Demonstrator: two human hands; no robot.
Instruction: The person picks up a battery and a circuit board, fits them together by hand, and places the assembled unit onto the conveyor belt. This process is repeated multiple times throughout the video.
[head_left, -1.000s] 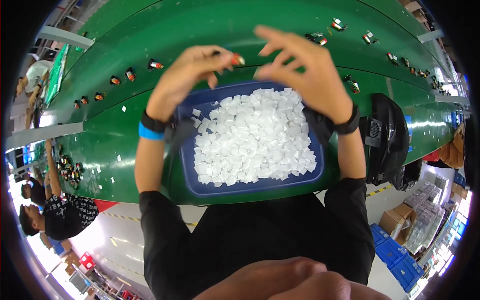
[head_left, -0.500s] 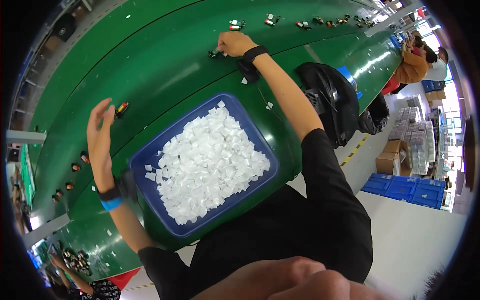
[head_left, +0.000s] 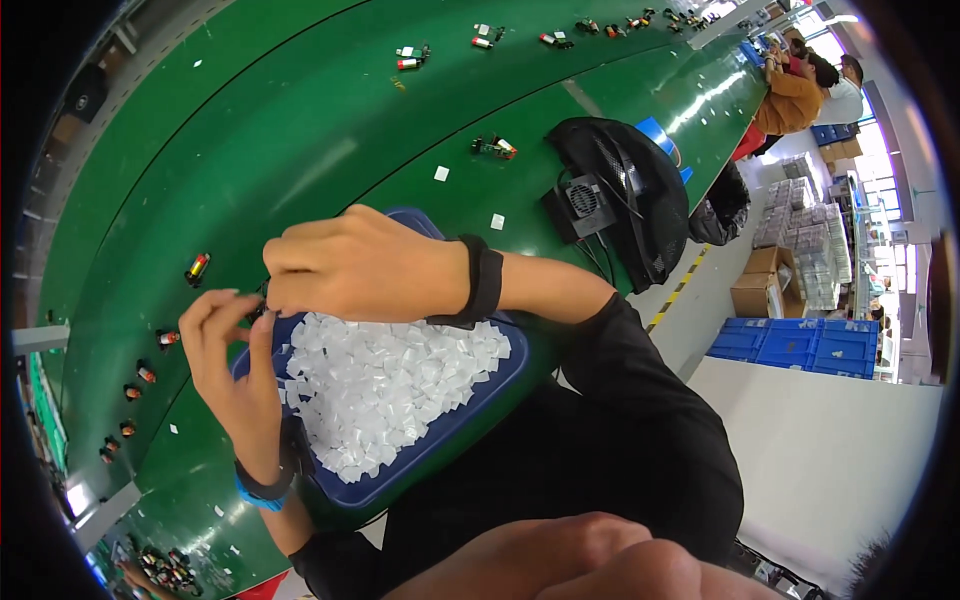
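Observation:
My right hand (head_left: pixel 350 265) is bent over the far left part of a blue tray (head_left: pixel 440 430), its fingers closed on a small dark electronic part (head_left: pixel 257 300), mostly hidden. The fingers of my left hand (head_left: pixel 235 360) curl in from the left, thumb and fingertips pinched at the same part; they are slightly blurred. Below both hands the tray holds a heap of small white square pieces (head_left: pixel 385 390). Just beyond my left hand lies a small wired assembly with a red and yellow cylinder (head_left: pixel 199 266).
Similar assemblies lie along the green bench (head_left: pixel 300 120); one assembly (head_left: pixel 495 148) lies beyond the tray. A black bag (head_left: pixel 630 200) and a black fan box (head_left: pixel 580 207) stand to the right. Loose white squares (head_left: pixel 441 174) dot the bench. Other people (head_left: pixel 795 100) sit far right.
My right hand has come back from the far bench to above the tray, bringing a small assembly. My left hand has moved in to meet it. The view has shifted slightly.

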